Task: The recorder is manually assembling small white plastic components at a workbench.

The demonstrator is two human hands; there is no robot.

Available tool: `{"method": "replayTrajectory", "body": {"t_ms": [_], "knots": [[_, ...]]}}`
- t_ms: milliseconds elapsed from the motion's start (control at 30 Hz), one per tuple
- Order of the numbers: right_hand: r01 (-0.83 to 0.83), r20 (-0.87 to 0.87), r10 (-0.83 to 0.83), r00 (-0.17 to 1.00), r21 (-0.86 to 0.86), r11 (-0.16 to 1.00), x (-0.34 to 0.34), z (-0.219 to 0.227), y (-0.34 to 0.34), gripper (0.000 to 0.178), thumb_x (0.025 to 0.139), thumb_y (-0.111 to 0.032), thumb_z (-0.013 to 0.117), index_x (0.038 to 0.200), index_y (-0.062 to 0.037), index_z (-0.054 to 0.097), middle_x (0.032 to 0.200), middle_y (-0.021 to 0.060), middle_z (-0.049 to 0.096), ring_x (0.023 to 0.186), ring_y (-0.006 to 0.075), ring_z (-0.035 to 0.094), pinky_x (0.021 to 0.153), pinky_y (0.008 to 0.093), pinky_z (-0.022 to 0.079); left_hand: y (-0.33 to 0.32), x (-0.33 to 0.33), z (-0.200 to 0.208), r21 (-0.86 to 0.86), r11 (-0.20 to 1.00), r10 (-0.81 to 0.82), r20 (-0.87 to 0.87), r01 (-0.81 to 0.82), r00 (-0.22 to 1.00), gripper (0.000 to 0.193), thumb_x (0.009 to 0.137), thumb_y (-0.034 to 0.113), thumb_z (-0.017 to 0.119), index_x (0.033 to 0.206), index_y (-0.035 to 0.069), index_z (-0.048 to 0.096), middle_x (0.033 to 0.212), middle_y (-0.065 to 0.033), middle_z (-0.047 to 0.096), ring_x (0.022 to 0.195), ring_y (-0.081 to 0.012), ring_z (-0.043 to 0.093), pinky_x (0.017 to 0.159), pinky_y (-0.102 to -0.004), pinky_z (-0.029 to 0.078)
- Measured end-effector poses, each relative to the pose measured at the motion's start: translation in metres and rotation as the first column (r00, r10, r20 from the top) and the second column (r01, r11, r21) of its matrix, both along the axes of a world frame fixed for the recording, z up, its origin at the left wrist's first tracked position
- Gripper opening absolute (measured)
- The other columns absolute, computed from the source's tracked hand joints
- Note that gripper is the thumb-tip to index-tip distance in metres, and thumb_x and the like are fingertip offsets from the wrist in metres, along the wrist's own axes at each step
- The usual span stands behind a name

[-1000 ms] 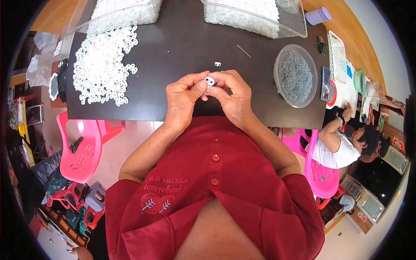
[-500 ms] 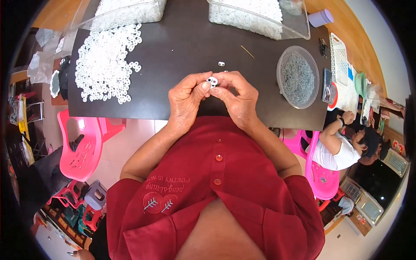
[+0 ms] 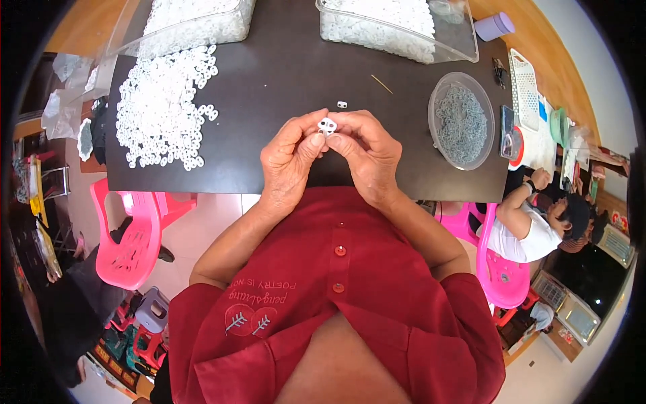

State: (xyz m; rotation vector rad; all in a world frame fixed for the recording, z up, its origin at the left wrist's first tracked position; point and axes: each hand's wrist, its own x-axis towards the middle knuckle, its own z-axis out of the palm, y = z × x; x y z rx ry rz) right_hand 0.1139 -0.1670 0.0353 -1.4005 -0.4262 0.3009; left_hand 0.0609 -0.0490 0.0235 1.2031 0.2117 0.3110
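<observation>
Okay, left hand (image 3: 286, 161) and right hand (image 3: 370, 161) both had fingers (image 3: 313, 141) pinching a white two-holed piece (image 3: 328, 125) over the dark desk (image 3: 282, 74); second white piece (image 3: 342, 105) lay just beyond.

Head cam, fisheye, dn at tbl (image 3: 289, 74)

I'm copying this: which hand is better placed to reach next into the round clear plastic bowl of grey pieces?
Probably the right hand: the bowl stands on that side, while the left hand is farther away. Both hold a small white holed item.
</observation>
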Motion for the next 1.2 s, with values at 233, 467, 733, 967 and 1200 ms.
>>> {"method": "replayTrajectory", "body": {"t_ms": [233,467,733,967,1200], "knots": [[0.01,0.065,-0.01,0.998,-0.01,1.0,-0.001,0.002,0.001,0.026,0.081,0.01,0.057,0.106,0.0031,0.058,0.096,0.0063,0.055,0.083,0.0116,0.057,0.075,0.0244,0.049,0.002,0.002,-0.002,0.277,0.957,0.064,0.091,-0.087,0.994,0.023,0.087,0.004,0.057,0.11,-0.001,0.06,0.085,-0.0032,0.055,0.07,-0.0083,0.05,0.061,-0.0206,0.044],[0.03,0.072,-0.023,0.997,-0.089,0.996,-0.002,-0.008,0.003,0.025,0.082,0.01,0.055,0.106,0.0043,0.057,0.097,0.0062,0.054,0.083,0.0109,0.056,0.075,0.0239,0.049,-0.002,0.004,-0.007,0.288,0.946,0.135,0.077,-0.151,0.988,0.019,0.087,0.004,0.057,0.105,-0.001,0.06,0.083,-0.004,0.056,0.07,-0.0083,0.051,0.06,-0.0211,0.044],[0.126,0.295,-0.082,0.952,-0.133,0.983,0.003,-0.011,0.008,0.022,0.082,0.007,0.056,0.105,0.0049,0.056,0.092,0.0068,0.054,0.078,0.0107,0.054,0.071,0.0229,0.046,-0.006,0.009,-0.01,0.347,0.912,0.199,0.09,-0.218,0.976,0.018,0.087,0.006,0.058,0.103,-0.001,0.061,0.079,-0.0042,0.056,0.065,-0.0087,0.051,0.057,-0.0214,0.044],[0.215,0.538,-0.122,0.834,-0.113,0.97,0.01,-0.007,0.016,0.02,0.08,0.003,0.061,0.1,0.0037,0.057,0.084,0.008,0.055,0.07,0.0131,0.051,0.062,0.0231,0.042,-0.004,0.016,-0.007,0.505,0.804,0.24,0.206,-0.313,0.949,0.016,0.087,0.007,0.058,0.1,-0.001,0.061,0.074,-0.0059,0.055,0.061,-0.0121,0.051,0.053,-0.023,0.043],[0.266,0.596,-0.162,0.787,-0.09,0.96,0.014,-0.005,0.024,0.02,0.079,0.002,0.062,0.098,0.0033,0.057,0.08,0.008,0.055,0.066,0.0145,0.049,0.058,0.0243,0.041,-0.004,0.023,-0.005,0.531,0.751,0.297,0.26,-0.393,0.919,0.013,0.088,0.007,0.057,0.095,-0.003,0.06,0.073,-0.0066,0.054,0.061,-0.0127,0.05,0.052,-0.0235,0.042]]}}
